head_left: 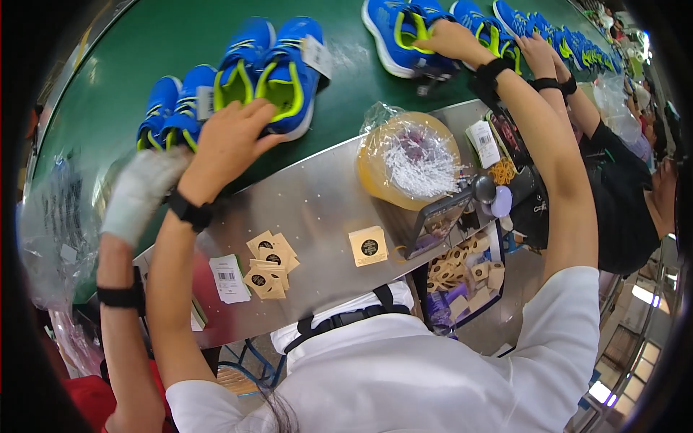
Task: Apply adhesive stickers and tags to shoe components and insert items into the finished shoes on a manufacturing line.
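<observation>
My left hand point(232, 143) is open, thumb spread, its fingertips at the heels of a pair of blue sneakers point(294, 58) with lime linings and a white hang tag point(317, 56). Further right, my right hand point(456, 42) closes over the collar of a blue sneaker point(432, 10), one of another pair; part of that shoe is hidden behind it. Its mate point(382, 36) stands just to the left. Both pairs rest on a green surface point(339, 101), toes pointing away from me. A dark blurred object point(426, 86) hangs by the right-hand pair's heels.
At left, a co-worker's gloved hand point(144, 191) nears another tagged pair point(170, 108); at right, another person's hands point(540, 58) touch shoes. The metal shelf point(317, 289) bears tan cards point(369, 247), white tags point(229, 279), a yellow tub point(372, 177) of white strings and a phone point(440, 220).
</observation>
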A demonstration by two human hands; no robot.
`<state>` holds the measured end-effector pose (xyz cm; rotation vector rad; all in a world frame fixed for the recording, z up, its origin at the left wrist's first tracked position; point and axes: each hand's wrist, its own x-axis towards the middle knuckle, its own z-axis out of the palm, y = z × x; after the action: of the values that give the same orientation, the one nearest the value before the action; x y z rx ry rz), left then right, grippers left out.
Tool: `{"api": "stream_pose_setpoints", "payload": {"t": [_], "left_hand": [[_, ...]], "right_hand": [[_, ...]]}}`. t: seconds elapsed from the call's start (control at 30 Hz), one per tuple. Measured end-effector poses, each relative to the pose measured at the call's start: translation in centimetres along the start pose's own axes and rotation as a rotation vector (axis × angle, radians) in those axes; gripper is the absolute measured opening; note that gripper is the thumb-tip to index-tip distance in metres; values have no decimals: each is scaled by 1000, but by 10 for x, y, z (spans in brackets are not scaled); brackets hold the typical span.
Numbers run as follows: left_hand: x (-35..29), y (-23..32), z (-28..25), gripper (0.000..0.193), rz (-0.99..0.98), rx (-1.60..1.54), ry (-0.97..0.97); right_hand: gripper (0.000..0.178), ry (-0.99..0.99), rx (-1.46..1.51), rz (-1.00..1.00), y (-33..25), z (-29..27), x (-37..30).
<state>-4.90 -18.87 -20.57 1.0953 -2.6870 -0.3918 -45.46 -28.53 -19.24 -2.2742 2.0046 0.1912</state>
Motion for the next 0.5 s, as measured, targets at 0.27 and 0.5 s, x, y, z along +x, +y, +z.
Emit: {"api": "stream_pose_setpoints", "payload": {"t": [0.27,0.5], "left_hand": [[-25,-25,-16,42,-217,73,-28],[-85,-87,-32,45,-434,199,-54]], "right_hand": [[49,-55,241,-158,-130,10,20],[40,-286,292,-471,-213,11,23]]}}
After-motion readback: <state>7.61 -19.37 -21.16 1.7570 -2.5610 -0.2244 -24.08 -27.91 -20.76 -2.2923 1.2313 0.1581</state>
